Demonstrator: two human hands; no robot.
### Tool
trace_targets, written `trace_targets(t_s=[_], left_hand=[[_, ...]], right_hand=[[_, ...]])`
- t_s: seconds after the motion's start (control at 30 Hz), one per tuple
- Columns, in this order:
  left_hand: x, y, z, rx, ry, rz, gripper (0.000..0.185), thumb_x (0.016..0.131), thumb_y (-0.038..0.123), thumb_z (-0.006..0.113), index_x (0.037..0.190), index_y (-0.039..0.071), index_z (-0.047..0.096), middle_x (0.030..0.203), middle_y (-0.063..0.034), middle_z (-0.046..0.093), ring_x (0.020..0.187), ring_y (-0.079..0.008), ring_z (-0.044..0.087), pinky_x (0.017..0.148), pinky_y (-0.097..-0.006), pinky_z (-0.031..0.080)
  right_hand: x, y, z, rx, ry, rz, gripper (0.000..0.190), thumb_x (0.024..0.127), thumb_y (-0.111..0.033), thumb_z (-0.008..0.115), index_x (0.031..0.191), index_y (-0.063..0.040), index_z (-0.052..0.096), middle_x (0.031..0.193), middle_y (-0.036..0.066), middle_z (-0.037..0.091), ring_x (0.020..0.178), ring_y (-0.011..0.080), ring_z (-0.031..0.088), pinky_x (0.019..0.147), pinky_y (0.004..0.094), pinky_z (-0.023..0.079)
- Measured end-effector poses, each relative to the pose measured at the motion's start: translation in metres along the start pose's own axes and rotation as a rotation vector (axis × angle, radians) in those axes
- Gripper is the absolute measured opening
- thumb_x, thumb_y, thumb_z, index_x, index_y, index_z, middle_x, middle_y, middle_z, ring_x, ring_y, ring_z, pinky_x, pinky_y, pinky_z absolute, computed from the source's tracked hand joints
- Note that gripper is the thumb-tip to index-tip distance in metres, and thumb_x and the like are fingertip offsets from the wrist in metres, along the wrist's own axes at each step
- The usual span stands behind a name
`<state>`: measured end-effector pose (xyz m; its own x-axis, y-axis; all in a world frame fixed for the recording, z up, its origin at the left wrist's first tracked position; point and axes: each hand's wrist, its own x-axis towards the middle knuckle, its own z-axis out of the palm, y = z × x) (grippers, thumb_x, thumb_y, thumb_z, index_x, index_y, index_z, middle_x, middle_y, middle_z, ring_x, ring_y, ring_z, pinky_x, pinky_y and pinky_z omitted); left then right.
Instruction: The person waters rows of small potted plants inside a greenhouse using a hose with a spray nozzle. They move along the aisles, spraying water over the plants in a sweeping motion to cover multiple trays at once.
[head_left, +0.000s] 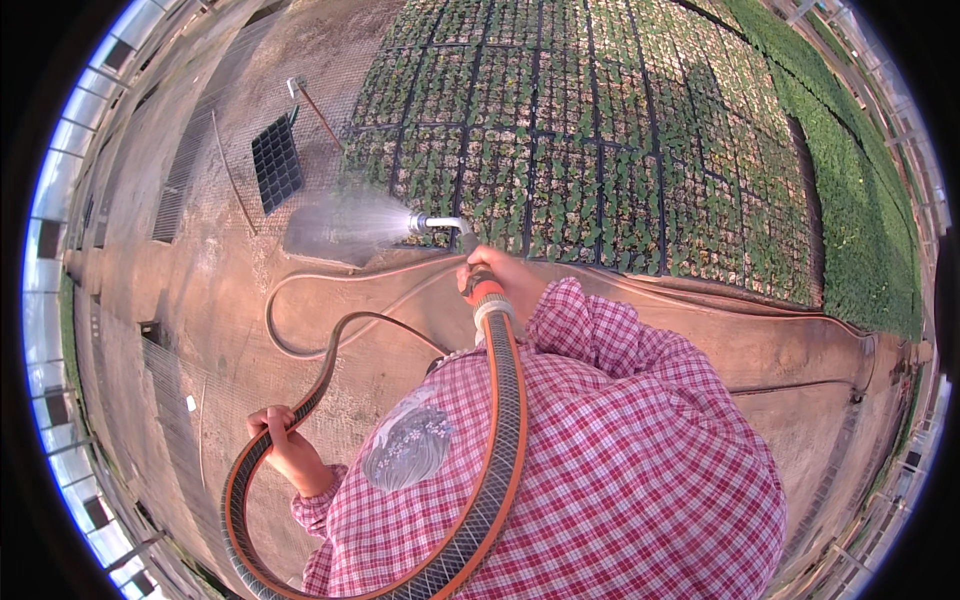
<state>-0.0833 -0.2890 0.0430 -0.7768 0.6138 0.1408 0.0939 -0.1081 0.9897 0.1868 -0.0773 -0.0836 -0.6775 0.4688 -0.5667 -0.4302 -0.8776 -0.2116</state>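
My right hand (495, 271) grips the handle of a watering wand (448, 223) with a bent white neck. Water fans out leftward from its spray head (417, 223) over the near left corner of the seedling trays (559, 196). A black-and-orange garden hose (504, 420) runs from the handle across my chest and loops round at the lower left. My left hand (289, 442) is closed around that hose, low and to the left. Young green plants stand in the black cell trays, set edge to edge on the ground.
An unfilled black cell tray (277, 163) lies left of the seedlings, near a thin rod (319, 116). Hose loops (300, 279) lie along the near edge of the trays, extending right. A dense green plant bed (862, 217) is at the right. Netting (187, 172) covers ground at left.
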Motion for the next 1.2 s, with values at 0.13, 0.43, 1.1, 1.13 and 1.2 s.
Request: trace_targets(t_s=[0.13, 0.43, 1.1, 1.13, 1.2], left_hand=[[0.004, -0.010, -0.003, 0.044, 0.010, -0.010, 0.012, 0.082, 0.001, 0.051, 0.075, 0.005, 0.042, 0.068, -0.0054, 0.046, 0.064, -0.0119, 0.041, 0.065, -0.0255, 0.036], [0.017, -0.043, 0.030, 0.117, -0.140, -0.049, 0.014, 0.083, 0.004, 0.054, 0.074, 0.004, 0.044, 0.068, -0.0036, 0.045, 0.064, -0.0107, 0.041, 0.063, -0.0238, 0.035], [-0.038, -0.073, 0.189, 0.373, -0.529, 0.034, 0.029, 0.086, 0.020, 0.059, 0.068, 0.002, 0.046, 0.065, -0.0008, 0.041, 0.061, -0.0103, 0.040, 0.058, -0.0265, 0.037], [-0.041, -0.075, 0.194, 0.386, -0.555, 0.078, 0.029, 0.086, 0.020, 0.059, 0.068, 0.003, 0.046, 0.065, -0.0006, 0.041, 0.060, -0.0100, 0.039, 0.058, -0.0262, 0.037], [-0.049, -0.078, 0.203, 0.384, -0.595, 0.078, 0.029, 0.087, 0.020, 0.058, 0.068, 0.004, 0.044, 0.068, -0.0003, 0.040, 0.061, -0.0092, 0.036, 0.058, -0.0258, 0.036]], right_hand=[[0.014, 0.015, -0.027, 0.089, 0.055, 0.093, 0.014, 0.079, -0.019, 0.045, 0.075, -0.005, 0.045, 0.069, 0.008, 0.053, 0.063, 0.0188, 0.054, 0.060, 0.0330, 0.048], [-0.088, -0.002, -0.124, 0.053, 0.490, -0.285, 0.024, 0.081, -0.027, 0.041, 0.074, -0.005, 0.051, 0.065, 0.006, 0.054, 0.060, 0.0183, 0.052, 0.059, 0.0317, 0.047], [-0.314, -0.041, -0.275, 0.530, 0.876, -1.174, 0.009, 0.078, -0.012, 0.048, 0.077, -0.007, 0.042, 0.065, 0.005, 0.047, 0.057, 0.0190, 0.049, 0.055, 0.0370, 0.048], [-0.323, -0.042, -0.282, 0.527, 0.905, -1.215, 0.009, 0.078, -0.012, 0.048, 0.077, -0.007, 0.042, 0.066, 0.005, 0.047, 0.057, 0.0190, 0.049, 0.055, 0.0372, 0.048], [-0.341, -0.043, -0.296, 0.567, 0.954, -1.283, 0.008, 0.078, -0.011, 0.049, 0.080, -0.007, 0.042, 0.068, 0.005, 0.048, 0.058, 0.0191, 0.050, 0.054, 0.0376, 0.048]])
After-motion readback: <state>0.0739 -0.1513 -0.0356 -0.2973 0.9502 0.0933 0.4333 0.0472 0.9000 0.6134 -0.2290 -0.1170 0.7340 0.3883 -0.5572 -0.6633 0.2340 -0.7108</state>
